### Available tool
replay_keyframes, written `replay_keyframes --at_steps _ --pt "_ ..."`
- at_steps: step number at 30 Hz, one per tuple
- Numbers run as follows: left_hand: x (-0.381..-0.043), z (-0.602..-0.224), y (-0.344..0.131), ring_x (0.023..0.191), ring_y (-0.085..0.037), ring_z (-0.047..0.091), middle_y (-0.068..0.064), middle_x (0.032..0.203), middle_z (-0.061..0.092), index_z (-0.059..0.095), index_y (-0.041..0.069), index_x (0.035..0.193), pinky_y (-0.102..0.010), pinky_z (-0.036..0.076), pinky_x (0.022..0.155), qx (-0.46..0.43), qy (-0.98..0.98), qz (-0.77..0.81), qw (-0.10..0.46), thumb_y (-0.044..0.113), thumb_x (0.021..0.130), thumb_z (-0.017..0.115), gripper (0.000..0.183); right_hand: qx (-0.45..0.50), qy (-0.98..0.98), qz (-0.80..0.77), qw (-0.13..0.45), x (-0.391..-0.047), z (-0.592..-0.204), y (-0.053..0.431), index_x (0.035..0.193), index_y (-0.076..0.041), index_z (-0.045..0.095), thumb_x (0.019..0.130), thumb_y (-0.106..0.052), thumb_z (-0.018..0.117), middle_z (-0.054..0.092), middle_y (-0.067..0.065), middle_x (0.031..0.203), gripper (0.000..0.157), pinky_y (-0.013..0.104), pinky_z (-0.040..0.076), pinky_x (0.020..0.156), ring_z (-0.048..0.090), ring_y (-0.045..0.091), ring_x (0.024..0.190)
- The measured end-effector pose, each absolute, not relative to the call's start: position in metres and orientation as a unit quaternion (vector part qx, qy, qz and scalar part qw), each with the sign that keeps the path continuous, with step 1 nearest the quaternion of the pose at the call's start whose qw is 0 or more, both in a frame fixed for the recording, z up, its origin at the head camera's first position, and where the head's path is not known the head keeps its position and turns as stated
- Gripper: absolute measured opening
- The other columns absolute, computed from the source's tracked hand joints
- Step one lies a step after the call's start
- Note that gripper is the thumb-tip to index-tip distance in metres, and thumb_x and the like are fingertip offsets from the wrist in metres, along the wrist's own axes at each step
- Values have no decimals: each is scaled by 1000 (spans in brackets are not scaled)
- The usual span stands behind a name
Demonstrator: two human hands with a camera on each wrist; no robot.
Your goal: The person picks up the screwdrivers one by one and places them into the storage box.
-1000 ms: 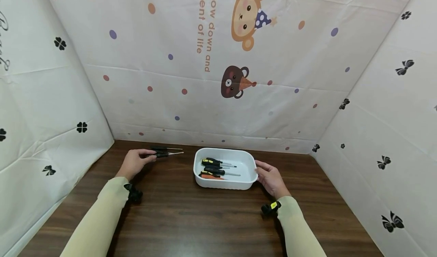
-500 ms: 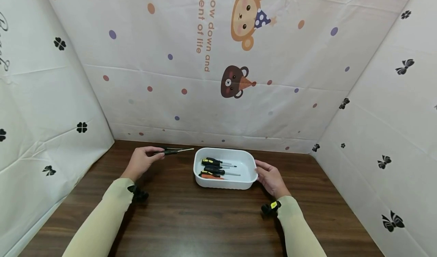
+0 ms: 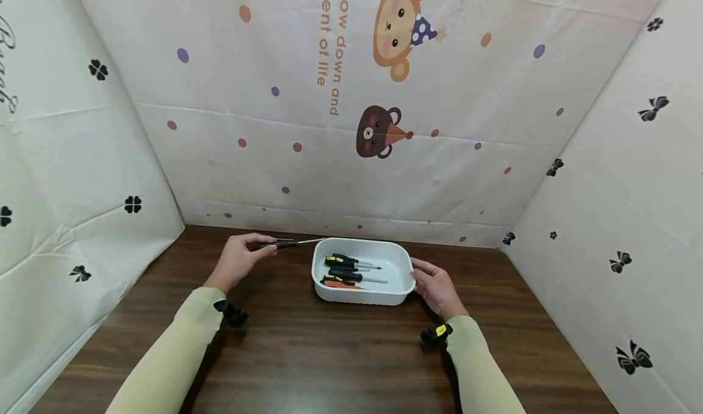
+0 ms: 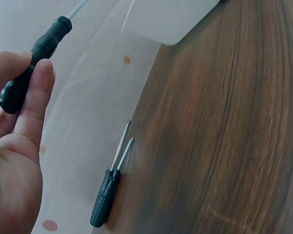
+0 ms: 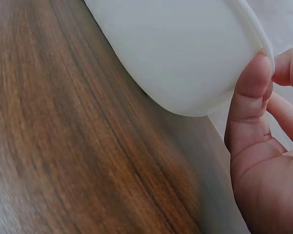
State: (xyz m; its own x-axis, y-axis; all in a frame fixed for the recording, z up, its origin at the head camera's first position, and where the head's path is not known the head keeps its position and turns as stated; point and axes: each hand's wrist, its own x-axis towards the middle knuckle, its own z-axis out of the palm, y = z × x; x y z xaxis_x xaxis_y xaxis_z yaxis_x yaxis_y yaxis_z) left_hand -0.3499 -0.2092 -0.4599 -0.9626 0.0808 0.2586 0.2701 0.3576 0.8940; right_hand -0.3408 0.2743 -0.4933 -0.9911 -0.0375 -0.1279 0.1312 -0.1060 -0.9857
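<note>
My left hand (image 3: 237, 262) pinches the black handle of a screwdriver (image 3: 287, 243) between thumb and fingers, its thin metal shaft pointing right. In the head view the tip overlaps the left rim of a white rectangular tub (image 3: 359, 299). Two shafts with dark handles, lying screwdrivers (image 4: 105, 199), show below my hand in the left wrist view, by the back cloth. Inside the tub are several screwdrivers (image 3: 347, 275), with black, black-and-yellow and orange handles. My right hand (image 3: 436, 289) grips the tub's right rim, thumb (image 5: 251, 83) in front and fingers behind.
A brown wood-grain table (image 3: 329, 353) carries everything. Printed white cloth (image 3: 329, 176) rises right behind the tub, with more cloth at the left (image 3: 71, 176) and right (image 3: 604, 176) sides. A small black camera sits on each wrist.
My left hand has lifted the screwdriver from the back left of the table and moved it right, towards the tub. The right hand and tub stay in place.
</note>
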Motion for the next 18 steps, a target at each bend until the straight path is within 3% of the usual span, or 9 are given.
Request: replay_keyframes --at_steps 6,12,18 --pt "-349 -459 -198 87 -29 70 -9 99 78 81 15 107 -26 50 62 -129 -808 -568 91 31 87 83 25 41 668 -741 59 -340 -492 274 150 0 49 100 -5 62 67 14 135 51 22 60 73 70 10 82" --pt "-348 -456 -185 82 -12 70 -6 100 77 81 13 104 -24 54 66 -155 -790 -583 106 26 86 84 22 43 672 -737 58 -339 -491 274 149 1 49 100 -5 62 69 13 132 51 21 58 70 67 9 79" --pt "-346 -453 -173 85 -14 70 -9 103 75 81 11 104 -23 56 68 -178 -781 -589 109 23 86 84 21 38 670 -739 53 -341 -491 273 149 2 50 99 -2 61 70 13 130 51 22 59 70 69 9 79"
